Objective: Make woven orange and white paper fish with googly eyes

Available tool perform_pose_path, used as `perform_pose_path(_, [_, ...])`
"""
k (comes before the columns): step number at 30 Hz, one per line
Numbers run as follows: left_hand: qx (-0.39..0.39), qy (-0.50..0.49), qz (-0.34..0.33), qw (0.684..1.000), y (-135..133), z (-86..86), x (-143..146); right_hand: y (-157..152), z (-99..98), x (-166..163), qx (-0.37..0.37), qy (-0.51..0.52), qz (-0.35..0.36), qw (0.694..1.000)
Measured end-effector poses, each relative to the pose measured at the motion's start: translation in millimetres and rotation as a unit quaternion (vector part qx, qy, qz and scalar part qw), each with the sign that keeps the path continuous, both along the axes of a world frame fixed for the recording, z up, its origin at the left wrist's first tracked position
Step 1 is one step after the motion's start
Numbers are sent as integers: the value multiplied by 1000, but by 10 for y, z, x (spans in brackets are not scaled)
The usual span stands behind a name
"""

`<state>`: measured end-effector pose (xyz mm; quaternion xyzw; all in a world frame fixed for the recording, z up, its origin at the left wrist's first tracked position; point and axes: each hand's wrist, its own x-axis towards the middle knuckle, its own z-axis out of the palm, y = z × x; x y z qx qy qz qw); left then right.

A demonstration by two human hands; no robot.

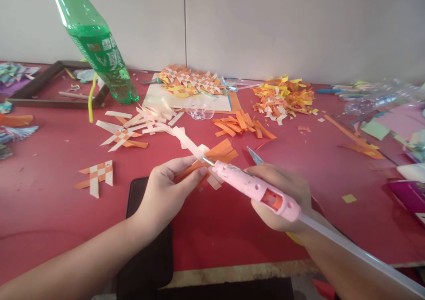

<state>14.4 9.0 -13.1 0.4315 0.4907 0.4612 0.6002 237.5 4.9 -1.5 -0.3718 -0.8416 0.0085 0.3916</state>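
Observation:
My left hand (174, 182) pinches a few orange paper strips (221, 151) between thumb and fingers. A pale strip (189, 143) runs up and away from them. My right hand (285, 194) is closed around a pink hot glue gun (249, 185), whose metal nozzle meets the pale strip just above my left thumb. A clear glue stick (358, 249) trails from the back of the gun. A pointed metal blade (254, 155) shows beyond my right fingers; whether that hand holds it too is hidden. Left of my hands lies a small woven orange-and-white paper piece (99, 175).
Loose pale strips (149, 116) and orange strips (244, 125) lie ahead. Behind them are woven paper pieces (189, 79) and a yellow-orange pile (283, 96). A green bottle (102, 48) stands beside a dark frame (53, 103). A black phone-like slab (146, 255) lies under my left wrist.

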Motion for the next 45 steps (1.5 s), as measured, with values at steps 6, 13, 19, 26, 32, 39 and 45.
perform_pose_path(6, [24, 54, -18, 998, 3, 25, -8, -15, 29, -18, -8, -8, -12, 1000])
perform_pose_path(13, [40, 76, -26, 996, 6, 39, -17, -38, 51, -15, -17, -10, -22, 1000])
perform_pose_path(19, [43, 81, -24, 995, 4, 27, -14, -26, 37, -5, 1, -16, -12, 1000])
perform_pose_path(26, [44, 93, -17, 995, 14, 40, -8, -30, 54, 2, -3, -26, -33, 999])
perform_pose_path(32, [57, 119, -18, 991, 6, 35, -4, -25, 55, 7, 6, -27, -35, 999])
perform_pose_path(39, [31, 88, -15, 996, 17, 27, -12, -16, 51, 4, -5, -8, -26, 1000])
perform_pose_path(45, [17, 60, -2, 998, 14, 32, -5, -4, 64, 9, -12, -8, -10, 1000])
